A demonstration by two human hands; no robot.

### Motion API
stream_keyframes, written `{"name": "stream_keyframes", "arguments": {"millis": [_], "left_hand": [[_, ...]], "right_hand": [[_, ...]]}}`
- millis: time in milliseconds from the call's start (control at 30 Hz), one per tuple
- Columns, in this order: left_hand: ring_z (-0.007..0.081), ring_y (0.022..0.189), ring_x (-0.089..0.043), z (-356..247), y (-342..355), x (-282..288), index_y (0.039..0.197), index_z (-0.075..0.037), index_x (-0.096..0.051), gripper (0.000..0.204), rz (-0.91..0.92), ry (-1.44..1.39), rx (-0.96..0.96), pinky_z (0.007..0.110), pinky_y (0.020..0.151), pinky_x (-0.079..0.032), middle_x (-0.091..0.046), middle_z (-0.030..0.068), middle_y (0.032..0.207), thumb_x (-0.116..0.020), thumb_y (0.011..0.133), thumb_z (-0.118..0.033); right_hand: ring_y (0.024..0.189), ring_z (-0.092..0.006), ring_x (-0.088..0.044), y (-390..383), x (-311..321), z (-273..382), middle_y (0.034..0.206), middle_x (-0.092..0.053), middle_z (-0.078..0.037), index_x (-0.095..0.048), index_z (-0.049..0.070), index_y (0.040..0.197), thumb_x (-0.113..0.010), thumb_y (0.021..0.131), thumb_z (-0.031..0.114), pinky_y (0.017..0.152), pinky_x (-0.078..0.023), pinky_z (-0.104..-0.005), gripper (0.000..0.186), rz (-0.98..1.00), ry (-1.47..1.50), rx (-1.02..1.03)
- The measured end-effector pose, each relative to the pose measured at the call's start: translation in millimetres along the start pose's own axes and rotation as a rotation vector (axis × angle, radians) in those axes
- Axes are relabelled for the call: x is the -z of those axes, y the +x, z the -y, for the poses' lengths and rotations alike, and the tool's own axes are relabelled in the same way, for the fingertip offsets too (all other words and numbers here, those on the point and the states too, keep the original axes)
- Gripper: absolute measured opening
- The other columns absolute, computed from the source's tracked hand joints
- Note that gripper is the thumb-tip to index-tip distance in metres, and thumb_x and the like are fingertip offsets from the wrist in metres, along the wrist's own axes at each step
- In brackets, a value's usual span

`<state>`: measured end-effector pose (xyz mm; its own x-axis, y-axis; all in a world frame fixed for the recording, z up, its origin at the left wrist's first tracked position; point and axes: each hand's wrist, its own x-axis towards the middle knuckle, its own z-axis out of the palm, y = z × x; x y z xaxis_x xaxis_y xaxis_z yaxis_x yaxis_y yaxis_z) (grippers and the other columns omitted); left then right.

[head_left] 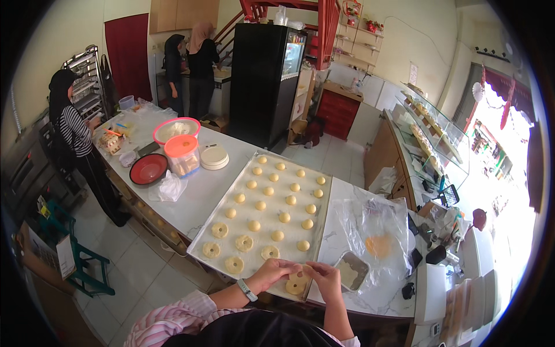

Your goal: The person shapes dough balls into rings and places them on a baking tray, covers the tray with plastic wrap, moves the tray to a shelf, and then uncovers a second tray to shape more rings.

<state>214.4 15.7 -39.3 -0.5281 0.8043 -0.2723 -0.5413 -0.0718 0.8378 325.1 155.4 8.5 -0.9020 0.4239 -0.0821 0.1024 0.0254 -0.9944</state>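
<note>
My left hand, with a pale band on its wrist, and my right hand meet above the near end of a large paper-lined tray. Their fingertips are pinched together on a small piece of pale dough, mostly hidden by the fingers. A flattened dough ring with a hole lies just below them. Several more rings, such as this dough ring, sit along the near part of the tray. Behind them, round dough balls stand in rows up to the far end.
To the right are a metal container of whitish powder and a clear plastic sheet. Further left stand a lidded tub, pale discs, a red-and-black tray and a pink-rimmed basin. A person stands at the table's far left; two others are behind.
</note>
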Motion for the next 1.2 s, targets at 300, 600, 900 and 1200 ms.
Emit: {"name": "stream_keyframes", "arguments": {"millis": [300,600,900,1200], "left_hand": [[0.0124,0.085,-0.063,-8.3,-13.5,1.1,0.101,0.002,-0.065,0.025,-0.004,0.017,0.014,0.024,0.077,-0.052,-0.066,0.0064,0.094,-0.066,0.083,-0.015],[0.0088,0.08,-0.061,-13.8,-16.0,-1.5,0.099,-0.001,-0.067,0.022,0.002,0.129,0.048,0.021,0.069,-0.05,-0.066,0.002,0.089,-0.066,0.084,-0.018],[0.0117,0.075,-0.063,-7.1,-9.8,2.8,0.096,0.001,-0.066,0.021,-0.017,0.048,0.059,0.021,0.066,-0.049,-0.067,0.0062,0.085,-0.066,0.084,-0.016],[0.0152,0.079,-0.063,-11.2,-7.9,-4.3,0.094,0.004,-0.065,0.026,-0.021,-0.028,0.086,0.028,0.071,-0.053,-0.066,0.0092,0.086,-0.067,0.083,-0.02]], "right_hand": [[0.079,-0.0112,-0.062,0.3,-2.6,-8.0,0.092,-0.066,-0.01,-0.063,-0.005,0.103,-0.068,0.079,0.006,0.075,-0.049,-0.0244,0.027,0.076,-0.049,-0.006],[0.083,-0.0095,-0.06,-7.4,-5.3,-7.4,0.09,-0.066,-0.008,-0.064,-0.002,0.106,-0.068,0.079,0.007,0.075,-0.048,-0.0248,0.029,0.04,-0.068,0.014],[0.081,-0.0102,-0.06,-4.8,-5.0,-5.4,0.089,-0.066,-0.008,-0.062,-0.005,0.107,-0.066,0.082,0.011,0.074,-0.048,-0.0232,0.029,0.079,0.048,-0.04],[0.079,-0.0103,-0.061,-4.7,-4.8,-12.6,0.087,-0.066,-0.008,-0.062,-0.004,0.106,-0.065,0.083,0.011,0.072,-0.048,-0.0238,0.028,0.069,0.049,-0.029]]}}
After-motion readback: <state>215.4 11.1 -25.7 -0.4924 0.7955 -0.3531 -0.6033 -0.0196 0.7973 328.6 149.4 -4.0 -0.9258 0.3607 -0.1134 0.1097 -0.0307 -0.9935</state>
